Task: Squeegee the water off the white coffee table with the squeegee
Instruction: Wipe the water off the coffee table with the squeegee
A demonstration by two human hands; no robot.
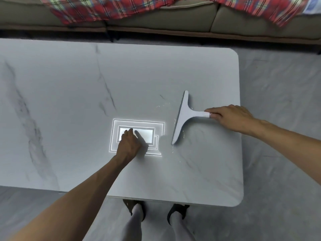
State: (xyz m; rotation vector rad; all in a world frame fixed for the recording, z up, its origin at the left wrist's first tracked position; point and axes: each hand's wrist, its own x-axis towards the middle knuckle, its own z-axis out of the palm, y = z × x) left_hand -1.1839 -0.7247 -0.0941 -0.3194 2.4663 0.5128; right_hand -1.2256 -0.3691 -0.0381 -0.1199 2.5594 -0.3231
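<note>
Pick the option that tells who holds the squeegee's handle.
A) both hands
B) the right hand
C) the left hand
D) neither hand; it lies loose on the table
B: the right hand grips the end of the handle of the squeegee, while the left hand rests on the white coffee table, apart from it.

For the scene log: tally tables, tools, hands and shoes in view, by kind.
Tables: 1, the white coffee table
Tools: 1, the squeegee
Hands: 2, the left hand and the right hand
Shoes: 2, the left shoe and the right shoe
Total: 6
</note>
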